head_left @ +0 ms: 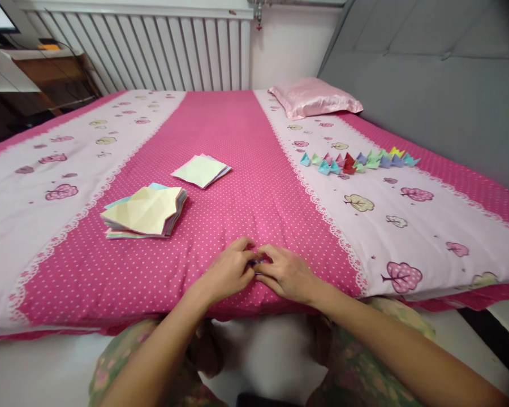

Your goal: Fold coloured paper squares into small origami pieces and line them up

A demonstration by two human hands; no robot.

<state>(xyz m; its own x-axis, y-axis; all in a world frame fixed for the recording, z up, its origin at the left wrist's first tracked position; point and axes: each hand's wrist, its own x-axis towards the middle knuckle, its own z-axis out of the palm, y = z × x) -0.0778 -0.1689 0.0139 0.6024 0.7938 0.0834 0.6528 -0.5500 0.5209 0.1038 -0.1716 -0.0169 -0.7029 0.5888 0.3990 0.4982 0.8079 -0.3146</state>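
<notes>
My left hand (229, 270) and my right hand (286, 273) meet at the near edge of the pink dotted bed cover (237, 141). Both have their fingers pinched together on a small folded paper piece (255, 262), mostly hidden between them. To the left lies a stack of creased coloured paper sheets (146, 212), pale yellow on top. Farther back sits a smaller stack of flat sheets (201, 170). On the right part of the cover stands a row of several small folded paper figures (356, 160) in many colours.
A pink satin pillow (314, 97) lies at the far right by the grey padded headboard (428, 73). A white radiator (152, 48) runs along the far wall. A desk with cables (38, 68) stands at the far left. My knees are under the bed's edge.
</notes>
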